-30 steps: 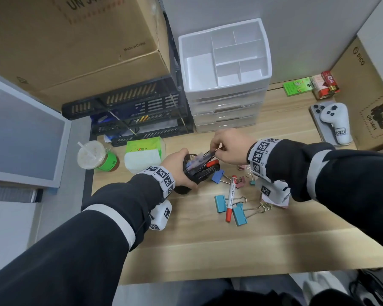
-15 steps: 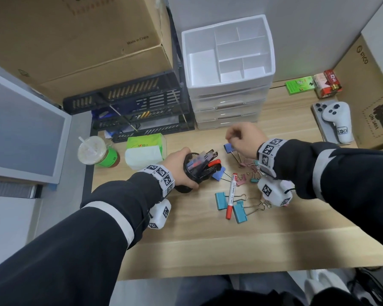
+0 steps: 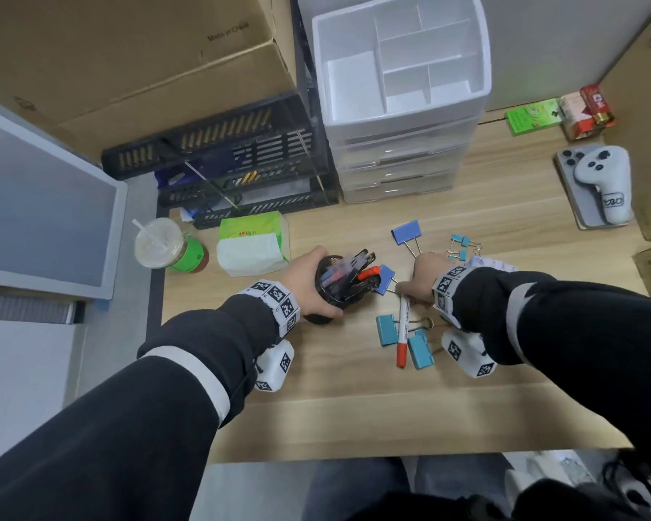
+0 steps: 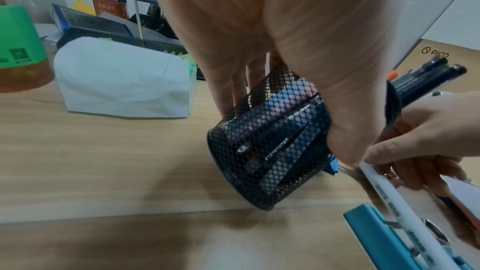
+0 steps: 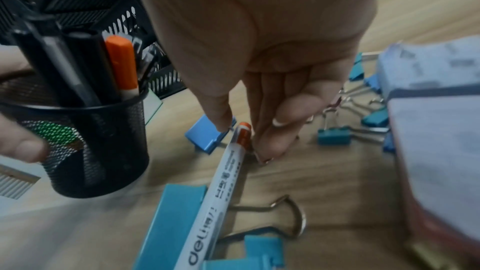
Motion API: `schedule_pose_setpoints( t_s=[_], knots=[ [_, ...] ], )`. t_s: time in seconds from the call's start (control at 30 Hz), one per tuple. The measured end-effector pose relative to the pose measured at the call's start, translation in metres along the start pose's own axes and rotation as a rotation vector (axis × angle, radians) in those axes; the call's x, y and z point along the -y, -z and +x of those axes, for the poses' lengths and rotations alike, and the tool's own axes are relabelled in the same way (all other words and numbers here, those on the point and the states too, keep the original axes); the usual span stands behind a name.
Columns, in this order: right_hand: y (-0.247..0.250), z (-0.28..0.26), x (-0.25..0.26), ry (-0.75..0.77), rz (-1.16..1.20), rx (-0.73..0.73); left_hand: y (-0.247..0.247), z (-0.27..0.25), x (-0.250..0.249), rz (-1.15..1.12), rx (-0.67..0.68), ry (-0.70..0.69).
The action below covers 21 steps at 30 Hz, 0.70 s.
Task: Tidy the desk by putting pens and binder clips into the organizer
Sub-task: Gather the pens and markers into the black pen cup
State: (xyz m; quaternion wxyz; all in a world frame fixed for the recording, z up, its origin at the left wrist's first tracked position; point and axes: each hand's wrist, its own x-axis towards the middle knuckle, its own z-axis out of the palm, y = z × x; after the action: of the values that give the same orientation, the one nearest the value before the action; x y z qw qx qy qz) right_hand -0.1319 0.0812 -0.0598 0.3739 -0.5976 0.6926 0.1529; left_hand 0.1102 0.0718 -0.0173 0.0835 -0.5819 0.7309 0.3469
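right hand (image 3: 423, 274) dropped from the blue clip (image 3: 406, 231) — thumb and fingers now pinch white marker (image 3: 403, 330) tip | left hand (image 3: 309, 270) grips tilted mesh cup (image 3: 339, 291) | marker mid-tabletop across teal clips (image 3: 386, 330) — front edge bare

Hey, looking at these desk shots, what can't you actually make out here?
- Right hand fingertips: in the head view the hand's back covers them; the right wrist view is too blurred to tell whether they grip the marker.
- Mesh pen cup contents: the left hand and mesh hide them, so no count.
- White organizer drawers: closed, contents hidden.
- Marker print: blurred in both wrist views.
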Motion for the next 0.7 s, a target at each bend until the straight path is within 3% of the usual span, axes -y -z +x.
schedule_pose_setpoints(
  t_s=[0.27, 0.47, 0.57, 0.7],
  knots=[
    [0.003, 0.000, 0.004, -0.098, 0.171, 0.030, -0.001, 0.001, 0.003, -0.050, -0.008, 0.001],
    [0.063, -0.011, 0.003, 0.115, 0.587, 0.093, 0.004, 0.005, 0.006, -0.095, -0.001, 0.099],
    [0.096, -0.015, 0.003, 0.209, 0.671, 0.102, 0.010, 0.006, 0.007, -0.127, -0.024, 0.154],
    [0.117, -0.022, 0.014, 0.270, 0.840, -0.010, 0.018, 0.008, 0.000, -0.101, -0.013, 0.118]
  ],
)
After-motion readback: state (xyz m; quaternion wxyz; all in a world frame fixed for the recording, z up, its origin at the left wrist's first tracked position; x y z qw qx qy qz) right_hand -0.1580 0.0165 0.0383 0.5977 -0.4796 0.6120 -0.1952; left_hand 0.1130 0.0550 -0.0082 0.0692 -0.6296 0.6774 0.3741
